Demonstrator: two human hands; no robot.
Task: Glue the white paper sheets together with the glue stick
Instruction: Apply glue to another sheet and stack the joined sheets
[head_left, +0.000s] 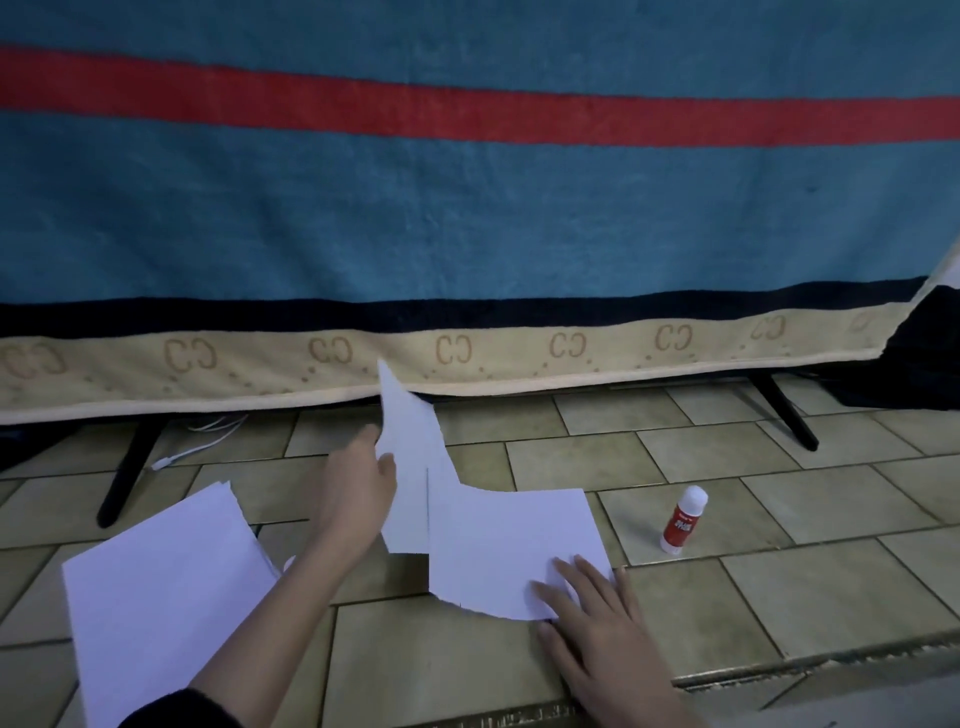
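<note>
Holding a curvy white paper piece (410, 441) up by its edge, the left hand (358, 488) pinches it between thumb and fingers. The right hand (597, 618) lies flat with fingers spread, pressing down a second cut paper piece (498, 540) on the tiled floor (727, 467). The two pieces meet along a straight line in the middle. I cannot tell if glue is on them already.

The glue stick (684, 519) stands upright on the floor, just to the right of the papers, with its white cap on. No hand touches it. So I think the gluing is at an early or middle step: the pieces are being lined up, and pressing them together is left to do.

Counting: two cut pieces, one glue stick, and one stack of white sheets (166, 597) near the left side of the floor. Behind everything hangs a blue towel (467, 208).
</note>
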